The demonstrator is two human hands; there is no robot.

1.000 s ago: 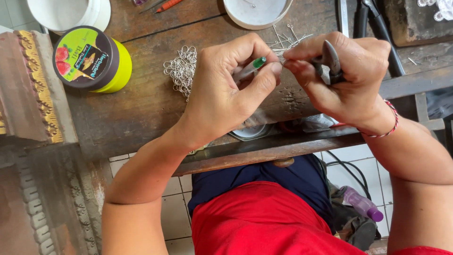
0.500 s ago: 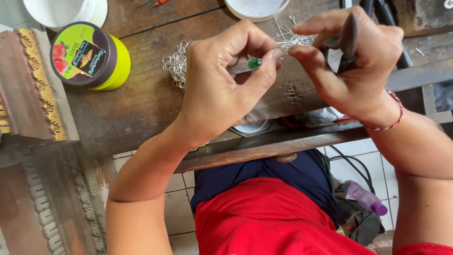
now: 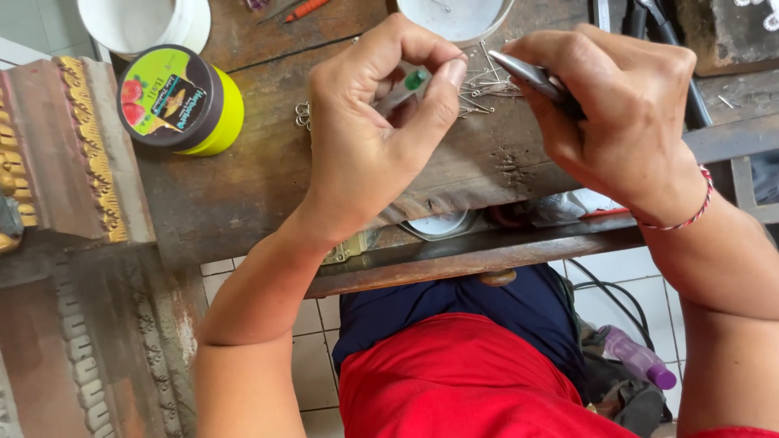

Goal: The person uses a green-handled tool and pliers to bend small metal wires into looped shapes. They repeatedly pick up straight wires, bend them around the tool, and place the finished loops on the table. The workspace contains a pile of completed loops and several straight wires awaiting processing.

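I see left hand [image 3: 369, 138] pinching green bead [image 3: 416, 79] above desk [image 3: 243, 182] | right hand [image 3: 625, 113] gripping pliers [image 3: 531, 77] beside it | pile of pins [image 3: 483, 81] below looks untouched, most work left.

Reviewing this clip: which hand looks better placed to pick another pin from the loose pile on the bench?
Probably the right hand. It holds the pliers, whose tips hang close above the loose metal pins. The left hand is shut on a small green bead, so its fingertips are taken.
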